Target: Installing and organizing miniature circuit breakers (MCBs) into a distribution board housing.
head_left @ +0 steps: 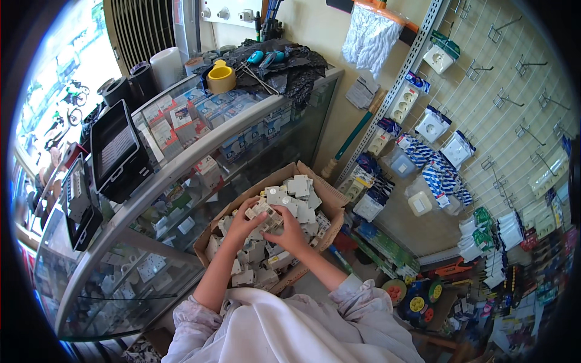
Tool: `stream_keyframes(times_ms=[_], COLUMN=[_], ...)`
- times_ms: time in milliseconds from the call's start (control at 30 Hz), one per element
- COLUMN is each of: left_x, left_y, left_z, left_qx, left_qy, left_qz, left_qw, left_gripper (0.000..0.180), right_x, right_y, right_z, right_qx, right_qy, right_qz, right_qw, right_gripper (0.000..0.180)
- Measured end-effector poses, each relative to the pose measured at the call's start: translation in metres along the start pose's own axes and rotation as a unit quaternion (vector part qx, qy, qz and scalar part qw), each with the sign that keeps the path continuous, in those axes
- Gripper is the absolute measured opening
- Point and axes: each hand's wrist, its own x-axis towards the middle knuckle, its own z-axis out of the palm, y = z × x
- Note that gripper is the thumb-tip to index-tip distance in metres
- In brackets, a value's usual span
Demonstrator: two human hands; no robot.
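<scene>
Head view, looking straight down: the left hand [242, 222] and the right hand [289, 233] meet over a cardboard box [330, 195] heaped with small white switch parts [296, 193]. Both hands curl their fingers around one white piece [264, 213] between them — the left grips it from the left side, the right closes on it from the right and below, so both look clamped on it, though the fingertips are too small to read finely. The piece sits at the top of the heap, near the middle of the box. By the look of it, the step in hand is picking through or fitting together a part from the pile; a next move would call for a firm pinch and a clean lift so the loose neighbours do not slide. Outward from the box, a curved glass counter [181, 175] runs along the left with small boxed goods inside, a yellow tape roll [221, 77] lies on top of it, and a wire wall rack [496, 103] of packaged sockets fills the right.
</scene>
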Motion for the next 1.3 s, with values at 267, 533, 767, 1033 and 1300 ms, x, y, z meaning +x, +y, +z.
stream_keyframes(times_ms=[267,533,767,1033,1300], left_x=[0.002,0.005,0.019,0.033,0.047], left_y=[-0.002,0.000,-0.004,0.001,0.004], left_z=[-0.004,-0.006,-0.002,0.013,0.022], left_qx=[0.308,0.310,0.358,0.447,0.501], left_qy=[0.039,0.008,-0.003,0.001,-0.023], left_qz=[0.189,0.142,0.176,0.147,0.112], left_qw=[0.932,0.940,0.917,0.882,0.858], left_gripper=[0.059,0.054,0.052,0.062,0.073], right_x=[-0.004,0.048,0.053,0.049,0.035], right_y=[0.007,0.082,0.169,0.150,0.054], right_z=[-0.002,-0.106,-0.064,-0.080,-0.127], right_qx=[-0.179,-0.159,-0.058,-0.054,-0.039], right_qy=[0.012,0.014,0.048,0.194,0.261], right_qz=[-0.060,0.314,0.422,0.297,0.140], right_qw=[0.982,0.936,0.904,0.933,0.954], right_gripper=[0.067,0.040,0.053,0.042,0.028])
